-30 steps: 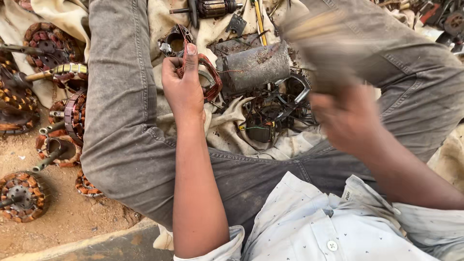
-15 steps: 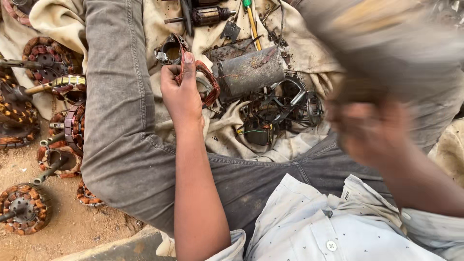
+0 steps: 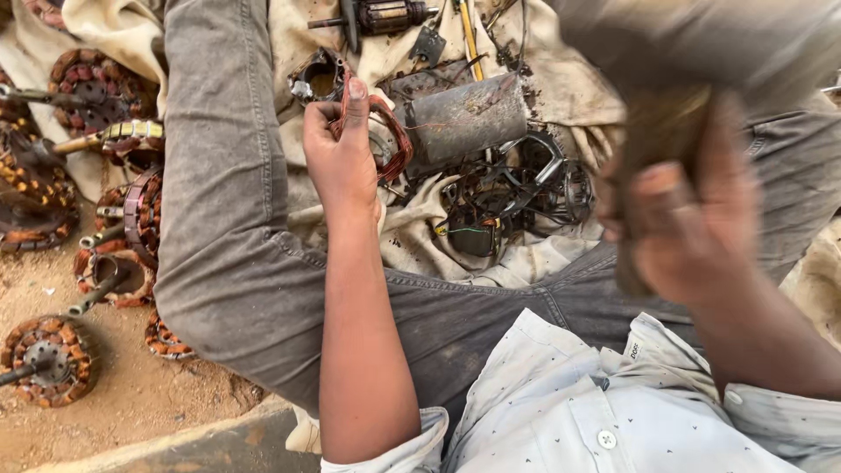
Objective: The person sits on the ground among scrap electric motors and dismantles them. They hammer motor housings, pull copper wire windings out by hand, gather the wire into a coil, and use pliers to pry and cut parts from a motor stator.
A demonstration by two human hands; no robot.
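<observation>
Left hand (image 3: pixel 340 158) reaches straight out from the body with the forearm bare, knuckles up, its fingers curled shut around a loop of reddish copper winding wire (image 3: pixel 392 136) and the forefinger stretched along the top of the coil. That coil lies between the person's spread legs, just beside the end of a dirty grey cylindrical motor housing (image 3: pixel 464 118) and apparently touching it. Right hand (image 3: pixel 688 223) is raised close to the camera and badly blurred; it seems to be closed on a brown, blurred object (image 3: pixel 666 140), though what that object is cannot be told. Both legs wear grey trousers and are splayed over a stained cream cloth (image 3: pixel 420 241) spread on sandy ground (image 3: pixel 123 394). On the cloth beyond the housing lies a motor armature with a shaft (image 3: pixel 385 15), and near the left hand's fingertips sits a small round metal casting (image 3: pixel 317 81). Right of the housing is a tangle of black wires and dark parts (image 3: pixel 517 193). To the left, outside the leg, several wound stators with copper coils (image 3: pixel 48 359) lie scattered on the sand, some with shafts sticking out. A pale dotted shirt (image 3: pixel 561 412) fills the bottom of the view.
</observation>
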